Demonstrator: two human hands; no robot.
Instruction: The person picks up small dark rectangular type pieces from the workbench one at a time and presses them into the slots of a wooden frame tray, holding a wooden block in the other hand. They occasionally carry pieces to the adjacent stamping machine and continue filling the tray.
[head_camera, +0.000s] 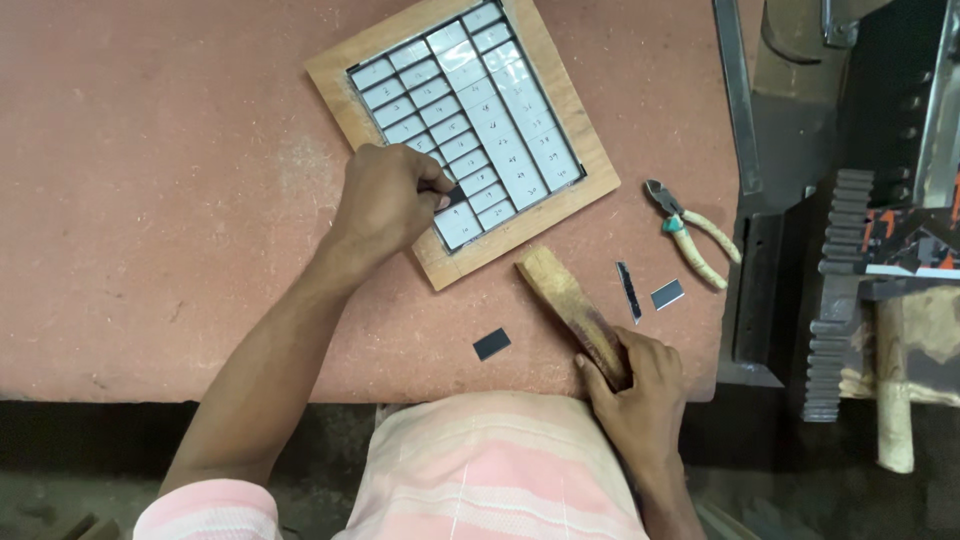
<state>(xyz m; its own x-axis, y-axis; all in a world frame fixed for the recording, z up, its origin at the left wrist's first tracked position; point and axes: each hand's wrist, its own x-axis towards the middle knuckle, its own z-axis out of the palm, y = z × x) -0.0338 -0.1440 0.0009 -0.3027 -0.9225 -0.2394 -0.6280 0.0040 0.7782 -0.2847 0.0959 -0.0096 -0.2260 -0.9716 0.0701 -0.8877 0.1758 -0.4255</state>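
A square wooden frame (578, 133) lies tilted on the reddish table, filled with several small grey metal pieces in rows. My left hand (385, 200) rests over the frame's lower left corner, pinching a small dark piece (452, 194) against the pieces there. My right hand (634, 385) grips the lower end of a wooden stick (565, 295) that lies slanted on the table just below the frame.
Pliers (690, 232) with pale handles lie right of the frame. Loose small pieces sit nearby: a dark one (491, 344), a thin strip (628, 291) and a grey one (667, 294). Metal machinery (850, 260) stands past the table's right edge (728, 300).
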